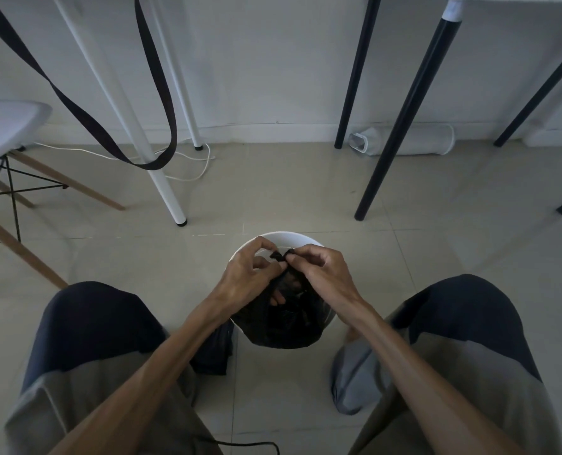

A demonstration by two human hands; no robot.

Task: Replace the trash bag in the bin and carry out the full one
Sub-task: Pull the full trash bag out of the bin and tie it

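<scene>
A small round white bin (282, 239) stands on the tiled floor between my knees. A black trash bag (282, 326) fills it and bulges over the near rim. Both hands hover over the bin mouth. My left hand (250, 274) and my right hand (325, 274) each pinch a gathered black end of the bag, and the two ends meet in a small knot (281, 255) between my fingertips. The bin's inside is hidden by the bag and my hands.
White table legs (171, 195) stand ahead on the left, black table legs (401, 126) on the right. A white chair with wooden legs (7, 133) is at far left. A black strap (161, 93) hangs down. A white cable (187, 172) lies on the floor. A grey slipper (355, 376) is at right.
</scene>
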